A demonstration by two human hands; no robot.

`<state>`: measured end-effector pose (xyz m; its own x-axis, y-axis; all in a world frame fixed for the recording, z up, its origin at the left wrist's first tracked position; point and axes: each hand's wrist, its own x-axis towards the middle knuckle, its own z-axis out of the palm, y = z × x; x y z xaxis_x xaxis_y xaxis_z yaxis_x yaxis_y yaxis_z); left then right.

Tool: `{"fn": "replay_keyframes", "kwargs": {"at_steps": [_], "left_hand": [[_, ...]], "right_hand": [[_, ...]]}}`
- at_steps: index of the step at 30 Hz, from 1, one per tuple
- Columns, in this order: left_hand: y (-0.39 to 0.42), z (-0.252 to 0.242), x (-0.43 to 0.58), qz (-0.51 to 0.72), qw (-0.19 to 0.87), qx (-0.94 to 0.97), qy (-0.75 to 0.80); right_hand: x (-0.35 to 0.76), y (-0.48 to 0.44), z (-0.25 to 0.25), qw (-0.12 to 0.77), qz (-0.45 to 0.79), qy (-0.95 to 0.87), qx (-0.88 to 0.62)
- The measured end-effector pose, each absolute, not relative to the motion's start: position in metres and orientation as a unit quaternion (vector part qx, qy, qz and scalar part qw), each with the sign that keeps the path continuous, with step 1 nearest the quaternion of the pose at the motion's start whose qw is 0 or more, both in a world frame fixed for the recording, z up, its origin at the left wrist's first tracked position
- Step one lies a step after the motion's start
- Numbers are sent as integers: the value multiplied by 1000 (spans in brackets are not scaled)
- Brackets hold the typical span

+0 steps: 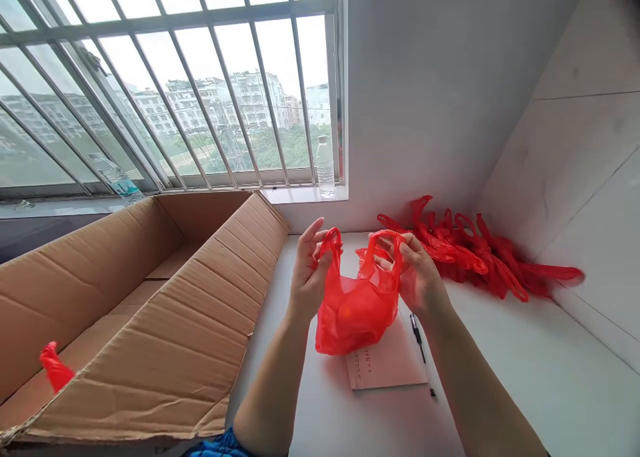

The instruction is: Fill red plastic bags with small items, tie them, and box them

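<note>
A red plastic bag (pixel 357 314) hangs between my hands, its two loop handles raised and something rounded showing through its body. My left hand (pixel 311 267) pinches the left handle between thumb and fingers. On the other side, my right hand (pixel 413 264) grips the right handle, some of its fingers partly behind the thin plastic. Below the bag, a notebook (pixel 393 364) with small marks on its cover lies on the white table (pixel 480 390), partly hidden. Beside it is a black pen (pixel 417 334), with a small black pen cap (pixel 433 392) close by.
To the left stands a large open cardboard box (pixel 185 330) with a piece of red plastic (pixel 56 369) inside. A heap of red plastic bags (pixel 465 250) lies by the wall. One clear bottle (pixel 325 167) stands on the sill; another bottle (pixel 120 180) leans at the barred window.
</note>
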<state>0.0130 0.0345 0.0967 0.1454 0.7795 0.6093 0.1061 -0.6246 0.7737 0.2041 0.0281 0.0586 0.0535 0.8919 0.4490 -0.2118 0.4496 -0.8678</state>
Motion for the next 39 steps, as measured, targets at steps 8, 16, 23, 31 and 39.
{"fn": "replay_keyframes", "kwargs": {"at_steps": [8, 16, 23, 31, 39], "left_hand": [[30, 86, 23, 452, 443, 724, 274], [34, 81, 27, 455, 446, 728, 255], [30, 84, 24, 418, 368, 776, 296], [46, 83, 9, 324, 490, 718, 374], [38, 94, 10, 340, 623, 595, 377]], "right_hand": [[180, 30, 53, 571, 474, -594, -311], [179, 21, 62, 543, 474, -626, -298], [173, 28, 57, 612, 526, -508, -301], [191, 28, 58, 570, 557, -552, -244], [201, 26, 53, 512, 182, -749, -379]]}}
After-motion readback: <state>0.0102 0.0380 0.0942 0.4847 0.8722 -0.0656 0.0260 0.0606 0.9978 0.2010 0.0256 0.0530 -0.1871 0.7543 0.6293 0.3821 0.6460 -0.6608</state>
